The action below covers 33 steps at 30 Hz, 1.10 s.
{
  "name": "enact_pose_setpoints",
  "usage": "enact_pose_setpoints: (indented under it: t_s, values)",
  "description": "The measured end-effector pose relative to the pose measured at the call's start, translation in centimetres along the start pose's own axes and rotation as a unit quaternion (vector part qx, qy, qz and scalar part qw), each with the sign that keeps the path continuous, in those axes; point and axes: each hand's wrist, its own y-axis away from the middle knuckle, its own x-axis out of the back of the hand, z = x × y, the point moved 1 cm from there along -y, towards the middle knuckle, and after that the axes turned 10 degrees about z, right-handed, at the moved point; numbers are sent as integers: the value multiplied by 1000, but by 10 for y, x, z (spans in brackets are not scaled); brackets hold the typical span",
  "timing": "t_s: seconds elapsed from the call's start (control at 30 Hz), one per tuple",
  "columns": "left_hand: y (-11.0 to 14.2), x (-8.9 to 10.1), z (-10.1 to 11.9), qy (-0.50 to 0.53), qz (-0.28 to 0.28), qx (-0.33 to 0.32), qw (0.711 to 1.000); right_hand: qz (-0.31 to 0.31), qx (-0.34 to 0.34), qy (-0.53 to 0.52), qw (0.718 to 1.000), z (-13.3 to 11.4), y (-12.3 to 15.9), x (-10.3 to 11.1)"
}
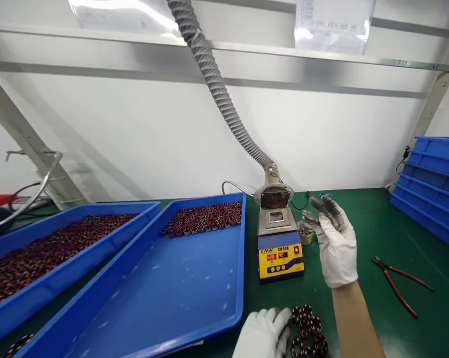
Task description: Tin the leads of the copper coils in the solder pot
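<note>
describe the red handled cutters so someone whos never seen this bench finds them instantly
On the green table, find the blue tray stack at the far right. Nearer in, just right of the gloved right hand, lie the cutters, dark tips pointing away from the wearer. Spread red handles set them apart from the blue trays and white glove.

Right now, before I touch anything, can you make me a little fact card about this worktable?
left hand: white glove, beside loose small rings
right hand: white glove, raised right of the yellow-fronted CM machine; tiny thing at fingertips too blurry to name
machine display: red digits lit
above machine: grey ribbed hose
left tray: dark red rings, many
middle tray: rings at far end, bare blue floor nearer
far right: stacked blue trays
tool: red-handled cutters, lying open
</note>
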Motion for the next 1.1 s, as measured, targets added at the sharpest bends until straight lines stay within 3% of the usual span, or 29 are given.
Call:
enact_pose_setpoints:
  t_s: [0.2,0.43,0.57,0.7,0.93,1.0,1.1]
  values:
    - [-36,-9,1,-26,-38,-21,999,-28,-24,13,999,0,5,1]
    - [-45,-26,-2,-49,-58,-50,996,-36,-46,-21,998,2,-1,-6]
    - [-46,-26,1,-66,-72,-75,992,-19,-76,-8,997,4,-2,-7]
    - [-50,-19,7,-77,-80,-101,989,-21,-84,-25,996,6,2,-4]
    - [-57,-9,7,-104,-122,-52,986,-64,-89,-21,994,4,6,-5]
    - [-57,4,6,-101,-127,-48,986,-87,-89,-8,992,5,5,-9]
    - [-55,40,5,-97,-94,-33,990,-99,-91,-1,991,7,4,-13]
